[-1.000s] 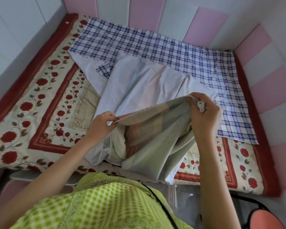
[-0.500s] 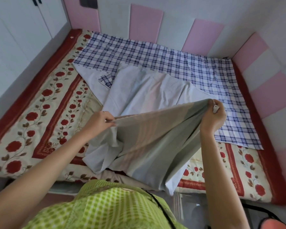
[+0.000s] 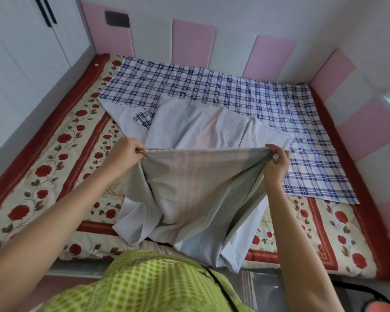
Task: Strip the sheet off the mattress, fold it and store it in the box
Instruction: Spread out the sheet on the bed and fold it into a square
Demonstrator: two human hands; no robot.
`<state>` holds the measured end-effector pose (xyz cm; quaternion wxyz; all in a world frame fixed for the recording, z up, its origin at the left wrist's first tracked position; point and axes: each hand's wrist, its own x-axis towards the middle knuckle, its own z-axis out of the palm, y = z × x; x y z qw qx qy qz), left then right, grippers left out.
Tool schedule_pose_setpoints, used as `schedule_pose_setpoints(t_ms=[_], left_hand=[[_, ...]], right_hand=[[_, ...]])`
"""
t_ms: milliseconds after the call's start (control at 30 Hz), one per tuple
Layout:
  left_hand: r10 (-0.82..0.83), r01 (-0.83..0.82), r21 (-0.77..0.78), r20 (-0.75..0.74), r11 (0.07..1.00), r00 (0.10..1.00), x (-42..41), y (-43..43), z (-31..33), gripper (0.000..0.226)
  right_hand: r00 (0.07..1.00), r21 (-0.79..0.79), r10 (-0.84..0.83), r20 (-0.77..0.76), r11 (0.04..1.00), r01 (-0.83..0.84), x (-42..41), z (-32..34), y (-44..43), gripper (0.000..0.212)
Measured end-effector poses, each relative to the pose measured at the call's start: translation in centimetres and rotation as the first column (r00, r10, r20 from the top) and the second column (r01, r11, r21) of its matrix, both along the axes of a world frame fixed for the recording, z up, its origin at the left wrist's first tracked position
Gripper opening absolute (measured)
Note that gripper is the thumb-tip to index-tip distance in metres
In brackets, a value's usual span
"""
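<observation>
Both hands, left hand (image 3: 124,153) and right hand (image 3: 277,164), pinch the sheet (image 3: 196,188) edge, stretched taut between them above the mattress (image 3: 54,154), likely to square a fold.

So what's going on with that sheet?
A person is taking the sheet off the mattress to fold it. The left hand and right hand each grip one edge, pulled tight between them above the bed. The checked far part lies flat on the mattress, and the near part hangs bunched. It is not folded yet.
</observation>
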<state>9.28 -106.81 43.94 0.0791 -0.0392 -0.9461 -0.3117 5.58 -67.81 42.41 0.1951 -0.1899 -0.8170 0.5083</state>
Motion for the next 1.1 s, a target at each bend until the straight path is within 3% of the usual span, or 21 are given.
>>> schedule_pose_setpoints(t_ms=[133, 267, 433, 533, 600, 700, 833, 967, 1100], left_hand=[[-0.026, 0.028, -0.043, 0.035, 0.999, 0.999, -1.0, -1.8, 0.5, 0.018], [0.079, -0.079, -0.117, 0.0, 0.99, 0.997, -2.2, -3.1, 0.5, 0.018], [0.164, -0.166, -0.157, -0.028, 0.974, 0.986, -3.8, -4.3, 0.8, 0.021], [0.159, -0.163, -0.158, -0.041, 0.974, 0.986, -4.2, -4.8, 1.7, 0.018], [0.142, -0.144, -0.153, -0.019, 0.978, 0.99, -4.1, -5.6, 2.0, 0.014], [0.141, -0.14, -0.166, -0.003, 0.976, 0.99, -3.7, -6.4, 1.7, 0.01], [0.209, -0.214, -0.164, -0.045, 0.963, 0.977, -3.8, -5.7, 1.4, 0.008], [0.073, -0.062, -0.228, 0.038, 0.972, 0.997, -4.1, -5.1, 0.7, 0.027], [0.051, -0.022, -0.308, 0.086, 0.951, 0.995, -3.9, -4.7, -1.3, 0.017]], right_hand=[[0.972, 0.15, 0.233, -0.008, 0.962, -0.229, 0.9, -0.2, 1.0, 0.06], [0.91, 0.198, 0.415, -0.004, 0.892, -0.406, 0.9, -0.5, 1.2, 0.058], [0.792, 0.359, 0.575, 0.204, 0.709, -0.607, 0.8, -1.3, 1.0, 0.048], [0.768, 0.305, 0.595, 0.235, 0.705, -0.64, 1.0, -1.1, 0.7, 0.024], [0.757, 0.209, 0.619, 0.21, 0.728, -0.654, 1.4, -0.8, 0.7, 0.021], [0.79, 0.144, 0.579, 0.2, 0.781, -0.608, 1.5, -1.2, 0.7, 0.025], [0.902, 0.082, 0.4, 0.165, 0.905, -0.417, 0.6, -1.9, 0.5, 0.021], [0.958, 0.028, 0.283, 0.054, 0.958, -0.285, 0.3, -1.2, 0.2, 0.032], [0.996, -0.047, 0.063, -0.067, 0.997, -0.066, 0.0, 0.2, -0.6, 0.043]])
